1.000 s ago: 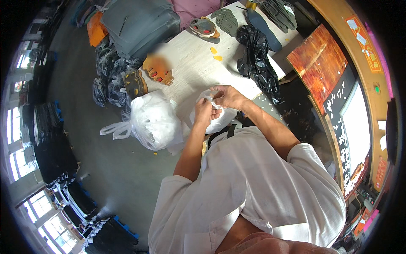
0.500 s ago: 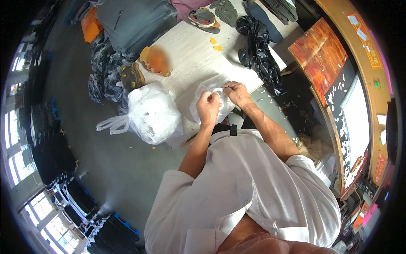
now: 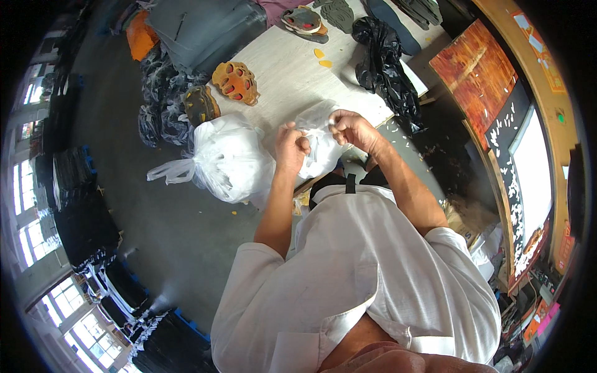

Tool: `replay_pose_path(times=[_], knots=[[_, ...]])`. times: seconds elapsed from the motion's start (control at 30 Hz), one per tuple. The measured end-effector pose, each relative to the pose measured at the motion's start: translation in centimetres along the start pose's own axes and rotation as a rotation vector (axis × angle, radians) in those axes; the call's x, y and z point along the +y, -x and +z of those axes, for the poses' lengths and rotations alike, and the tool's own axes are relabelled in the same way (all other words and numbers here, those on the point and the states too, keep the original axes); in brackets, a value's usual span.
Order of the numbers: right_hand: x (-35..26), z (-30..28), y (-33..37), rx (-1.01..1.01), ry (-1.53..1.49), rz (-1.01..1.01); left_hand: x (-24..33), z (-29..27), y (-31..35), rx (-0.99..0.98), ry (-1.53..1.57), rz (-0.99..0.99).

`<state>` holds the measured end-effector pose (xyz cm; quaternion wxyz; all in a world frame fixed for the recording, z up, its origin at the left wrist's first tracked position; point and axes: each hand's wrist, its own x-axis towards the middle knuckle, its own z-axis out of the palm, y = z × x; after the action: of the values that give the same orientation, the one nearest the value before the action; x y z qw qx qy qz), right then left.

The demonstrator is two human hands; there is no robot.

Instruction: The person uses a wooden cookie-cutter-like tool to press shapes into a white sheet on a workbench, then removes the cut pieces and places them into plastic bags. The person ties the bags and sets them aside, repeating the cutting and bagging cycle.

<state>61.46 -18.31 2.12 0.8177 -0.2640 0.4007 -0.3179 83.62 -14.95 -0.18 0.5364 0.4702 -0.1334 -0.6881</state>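
Observation:
A translucent white plastic bag [image 3: 320,153] stands at the table's near edge, its gathered top between my hands. My left hand [image 3: 290,150] is closed at the left side of that top, thumb and fingers pinching the film. Opposite it, my right hand [image 3: 354,132] has curled fingers and a thumb pinched on the bag's upper right side. What fills this bag cannot be made out. Just left of it sits a second, fuller white plastic bag [image 3: 227,160], its twisted end trailing left beyond the table edge.
Beyond the bags lie an orange shoe sole [image 3: 235,82], a dark sole with yellow spots [image 3: 201,105] and more soles [image 3: 305,22]. A crumpled black plastic bag [image 3: 385,71] hangs over the table's right edge. Large grey wrapped bundles [image 3: 199,31] stand at the far left.
My hands have moved apart at the bag's top, the left one shifting left with its wrist turned. The whole view has shifted slightly.

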Motion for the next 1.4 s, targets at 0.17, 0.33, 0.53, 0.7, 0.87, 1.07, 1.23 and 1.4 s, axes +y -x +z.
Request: replay_pose_path(times=[0.17, 0.33, 0.53, 0.7, 0.87, 1.07, 1.23, 1.4], knots=[[-0.6, -0.4, -0.9, -0.056, 0.906, -0.116, 1.7, -0.7, 0.3, -0.169, -0.49, 0.002], [0.9, -1.4, -2.1, 0.232, 0.712, -0.081, 1.4, -1.4, 0.8, -0.21, -1.135, 0.298], [1.9, -2.6, -1.9, 0.234, 0.617, -0.085, 1.5, -3.3, 0.4, -0.334, -0.739, 0.15], [2.6, -2.6, -3.0, 0.365, 0.619, -0.182, 0.6, -6.0, -0.2, -0.373, -0.228, 0.006], [2.3, -3.1, -2.9, 0.371, 0.649, -0.115, -0.3, -7.7, -0.9, -0.323, -0.096, -0.032], [-0.7, -1.4, -0.8, 0.072, 0.646, -0.107, 3.3, -2.8, 0.6, -0.222, -0.311, -0.105], [-2.2, 2.5, 0.8, -0.124, 1.21, -0.538, 4.8, 2.5, 1.2, -0.402, -0.748, -0.033], [-0.5, 1.6, -0.3, -0.018, 1.046, -0.621, 4.5, 2.4, 0.4, -0.35, -1.202, -0.026]])
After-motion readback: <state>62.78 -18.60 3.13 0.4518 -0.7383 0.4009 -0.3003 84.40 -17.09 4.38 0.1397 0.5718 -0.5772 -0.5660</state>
